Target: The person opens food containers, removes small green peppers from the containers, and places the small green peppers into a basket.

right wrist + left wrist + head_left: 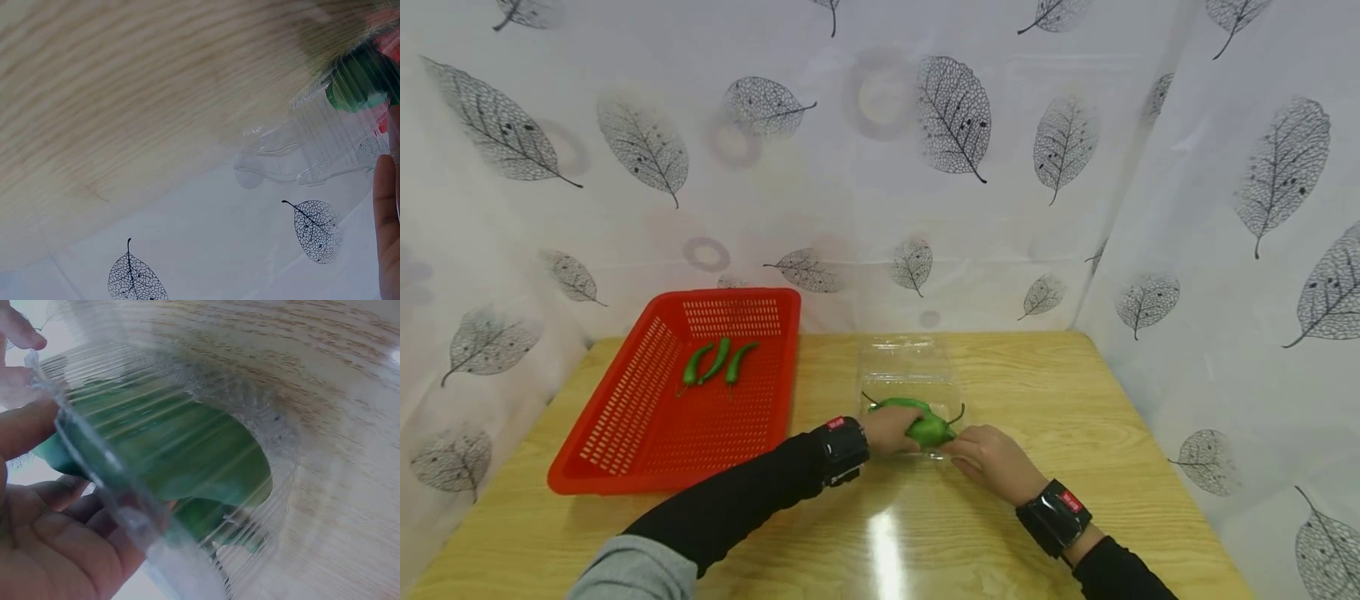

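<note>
A clear plastic clamshell box lies with its lid raised towards the back. Two larger green peppers with long stems are at its near half, the nearer pepper in front of the farther pepper. My left hand grips the nearer pepper from the left; in the left wrist view its fingers pass behind the ribbed box wall. My right hand has its bent fingers at that pepper's right end, by the box's near right corner. Whether they pinch pepper or box is hidden.
A red plastic basket stands on the left of the wooden table. Several thin surfaces of its mesh show around three small green chillies. A leaf-patterned curtain hangs behind and along both sides.
</note>
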`<state>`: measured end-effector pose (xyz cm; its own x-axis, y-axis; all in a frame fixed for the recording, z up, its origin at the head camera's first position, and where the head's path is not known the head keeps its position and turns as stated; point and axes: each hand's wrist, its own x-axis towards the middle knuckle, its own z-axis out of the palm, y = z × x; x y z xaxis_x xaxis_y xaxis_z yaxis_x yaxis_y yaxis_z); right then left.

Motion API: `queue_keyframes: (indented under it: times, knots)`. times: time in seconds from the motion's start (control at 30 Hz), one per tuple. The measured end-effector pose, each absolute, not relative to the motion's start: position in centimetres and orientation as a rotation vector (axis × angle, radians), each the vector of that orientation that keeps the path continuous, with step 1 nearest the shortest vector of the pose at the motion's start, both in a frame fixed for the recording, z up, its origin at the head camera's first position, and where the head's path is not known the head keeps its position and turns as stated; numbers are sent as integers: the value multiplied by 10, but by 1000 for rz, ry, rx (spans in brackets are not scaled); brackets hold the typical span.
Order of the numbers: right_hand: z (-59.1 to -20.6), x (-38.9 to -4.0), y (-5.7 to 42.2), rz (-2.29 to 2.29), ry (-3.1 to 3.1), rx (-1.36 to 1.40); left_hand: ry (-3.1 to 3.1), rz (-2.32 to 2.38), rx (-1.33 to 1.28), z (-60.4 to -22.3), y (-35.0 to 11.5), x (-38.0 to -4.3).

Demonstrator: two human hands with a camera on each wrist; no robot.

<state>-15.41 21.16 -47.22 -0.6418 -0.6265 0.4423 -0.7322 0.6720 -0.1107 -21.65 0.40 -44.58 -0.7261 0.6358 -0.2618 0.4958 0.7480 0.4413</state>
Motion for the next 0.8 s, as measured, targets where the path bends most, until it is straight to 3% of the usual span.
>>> queue_keyframes:
  times: [0.8]
  knots:
    - [-473,-155,211,411,-2520,1056,2636,791,859,-403,-25,-220]
